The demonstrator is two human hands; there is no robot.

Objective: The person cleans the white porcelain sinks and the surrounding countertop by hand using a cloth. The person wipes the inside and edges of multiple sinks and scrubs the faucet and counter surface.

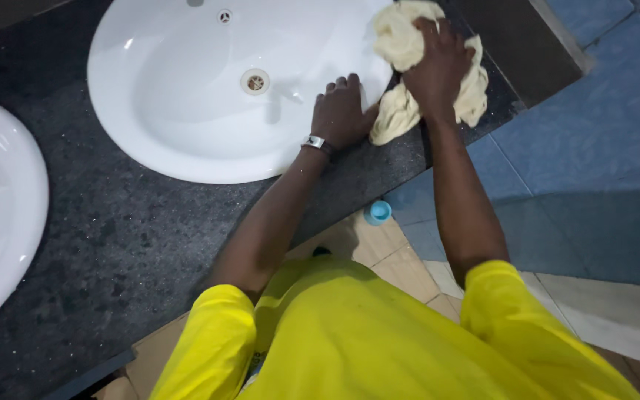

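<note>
Head view looks straight down, and the right hand (438, 63) is pressed on top of a cream-coloured cloth (401, 44), fingers curled into the fabric in a closed grip that bunches it up. That cloth sits at the right edge of the white oval washbasin (179, 89), partly on the basin's rim and partly spilling onto the dark speckled stone worktop (127, 237), with folds hanging out on both sides of the hand. Just beside it, the left hand (342, 111) lies flat and open on the basin's rim, fingers spread and pointing toward the bowl, gripping nothing; its thumb side comes right up near the lower tail of the cloth, though whether they touch is hard to tell. A wristwatch (318, 144) with a dark strap wraps that left wrist. Inside the bowl, the metal drain (255, 81) shows at the centre, and a small overflow hole (224, 15) sits higher up near the back. Off to the far left, a second white basin (1, 215) is set into the same worktop, only partly in view. Down below the worktop edge, a small light-blue cap-like object (378, 212) rests on the beige tiled floor (409, 267), and the person's yellow sleeves (209, 333) fill the bottom of the view.
</note>
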